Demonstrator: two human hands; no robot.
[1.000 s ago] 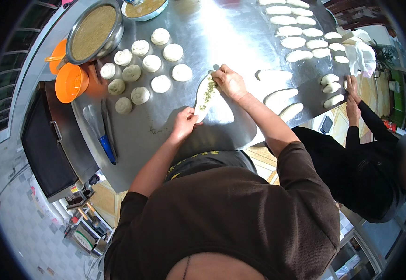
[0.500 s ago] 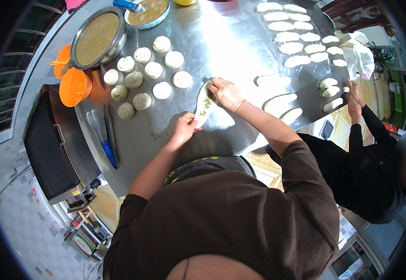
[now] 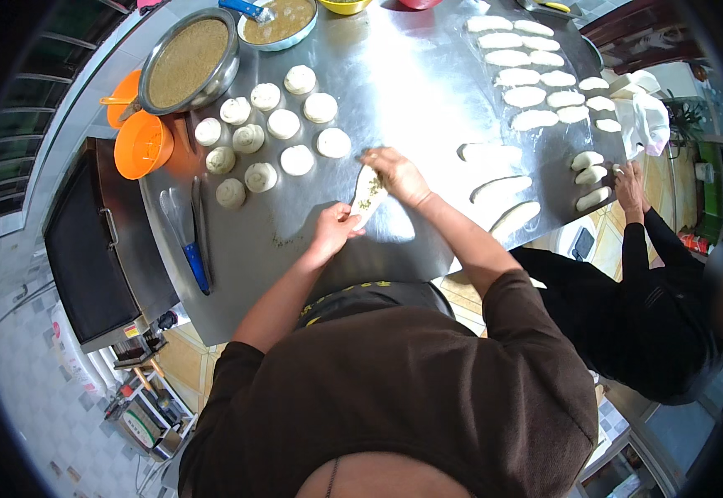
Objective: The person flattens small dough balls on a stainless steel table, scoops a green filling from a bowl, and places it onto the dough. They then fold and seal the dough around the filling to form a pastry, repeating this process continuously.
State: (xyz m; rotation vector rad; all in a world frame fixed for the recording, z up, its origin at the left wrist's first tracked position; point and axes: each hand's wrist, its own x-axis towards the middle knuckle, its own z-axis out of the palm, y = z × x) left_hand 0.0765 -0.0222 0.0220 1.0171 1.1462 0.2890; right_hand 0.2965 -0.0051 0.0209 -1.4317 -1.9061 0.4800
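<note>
A long strip of white dough [image 3: 367, 195] flecked with green herbs is lifted off the steel table [image 3: 394, 91]. My right hand [image 3: 398, 176] grips its far end and my left hand [image 3: 334, 230] pinches its near end. Just left of the hands lie several round coiled dough pieces [image 3: 272, 137]. To the right, oval flattened dough pieces [image 3: 494, 187] rest on the metal.
A big steel pan of brown seeds [image 3: 188, 58], a bowl of brown paste [image 3: 278, 21] and orange bowls [image 3: 141, 143] stand at the far left. A blue-handled scraper [image 3: 187, 241] lies near the table edge. Another person's hand [image 3: 629, 184] reaches the table's right edge.
The herb-covered dough lay flat under my right hand; both hands have now raised it off the table as a strip. The view shifted slightly.
</note>
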